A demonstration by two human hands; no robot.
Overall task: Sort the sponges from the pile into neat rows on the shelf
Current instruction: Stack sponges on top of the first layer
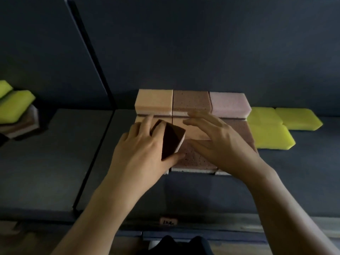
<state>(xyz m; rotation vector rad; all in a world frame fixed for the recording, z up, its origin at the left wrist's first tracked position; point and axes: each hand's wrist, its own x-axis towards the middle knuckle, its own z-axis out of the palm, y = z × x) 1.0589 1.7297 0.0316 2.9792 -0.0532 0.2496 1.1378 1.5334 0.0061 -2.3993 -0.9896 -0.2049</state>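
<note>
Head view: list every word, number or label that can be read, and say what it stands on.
Small tag on the shelf front edge: a few dark handwritten marks, too blurred to read.
Dark brown sponge held in the left hand: no text visible.
Rows of sponges and yellow sponges: no text visible.

Grey shelf (pixel 294 181) with sponge rows (pixel 191 100), yellow sponges (pixel 270 133)

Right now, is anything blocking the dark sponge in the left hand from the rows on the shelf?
The right hand, open, is spread over the middle of the rows, right beside the dark sponge. The left hand hides the spot directly below it.
</note>
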